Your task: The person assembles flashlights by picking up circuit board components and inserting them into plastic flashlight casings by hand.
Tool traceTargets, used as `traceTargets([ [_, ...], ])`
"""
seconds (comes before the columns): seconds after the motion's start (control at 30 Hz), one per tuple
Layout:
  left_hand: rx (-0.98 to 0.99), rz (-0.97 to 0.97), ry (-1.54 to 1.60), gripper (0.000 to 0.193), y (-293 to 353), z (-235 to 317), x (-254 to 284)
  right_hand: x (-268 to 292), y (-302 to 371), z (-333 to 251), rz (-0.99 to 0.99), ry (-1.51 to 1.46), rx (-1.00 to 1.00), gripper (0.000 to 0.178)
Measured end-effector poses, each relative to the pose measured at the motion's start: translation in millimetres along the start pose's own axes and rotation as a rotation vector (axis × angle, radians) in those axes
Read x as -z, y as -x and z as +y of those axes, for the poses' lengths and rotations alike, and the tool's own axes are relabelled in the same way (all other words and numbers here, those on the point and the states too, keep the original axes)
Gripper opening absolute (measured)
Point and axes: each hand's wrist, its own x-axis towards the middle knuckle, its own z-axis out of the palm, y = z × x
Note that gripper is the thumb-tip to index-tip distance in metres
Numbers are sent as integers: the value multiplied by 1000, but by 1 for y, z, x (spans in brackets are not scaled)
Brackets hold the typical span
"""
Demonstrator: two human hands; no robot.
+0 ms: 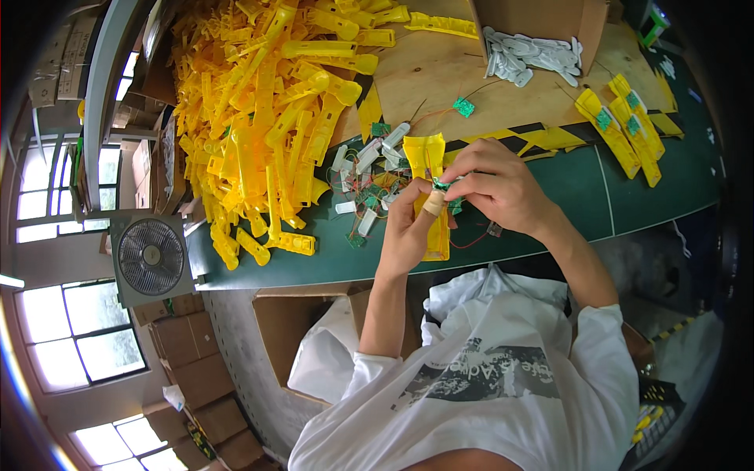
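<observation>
Standing by. Green desk (pixel 577 184) spreads in front of the seated worker. Clock faces are centred on the hands, twelve pointing away from the worker's body.

Ten o'clock: big heap of yellow shells (pixel 259 118). One o'clock, well apart: open carton with white pieces (pixel 534 56) at its mouth. Two o'clock: a few yellow shells carrying boards (pixel 620 129). Nine to eleven, near: tangle of white blocks, wires and boards (pixel 365 184).

Directly under the hands: single yellow shell (pixel 425 157), flat on the desk, long axis roughly twelve to six, its middle covered by fingers.

Left hand (pixel 407 228) comes in from seven, right hand (pixel 499 184) from four. Both nearly closed, fingertips meeting in a pinch on a small green board (pixel 441 185) just above the shell; neither looks nearer. Board's long axis: cannot tell, mostly hidden. Tan wrap on one left digit.
</observation>
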Motion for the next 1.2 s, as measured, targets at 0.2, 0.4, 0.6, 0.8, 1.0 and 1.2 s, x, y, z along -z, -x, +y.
traceTargets([
  [0.2, -161, 223, -108, 12, 9, 1, -12, -1, 24, -23, 167, -391, -548, 33],
  [0.4, -107, 178, -179, 10, 12, -14, -19, -15, 35, -25, 141, -797, -824, 25],
  [0.6, -153, 213, -166, 50, 17, -9, -40, -17, 49, -20, 240, -868, -825, 22],
  [0.8, -187, 79, -29, 86, 20, -12, -33, -21, 43, -27, 235, -812, -857, 20],
  [1.0, -240, 53, -132, 80, 19, -15, -34, -22, 44, -26, 241, -593, -866, 19],
  [1.2, -302, 91, -275, 77, 17, -20, -36, -20, 47, -27, 246, -527, -850, 20],
])
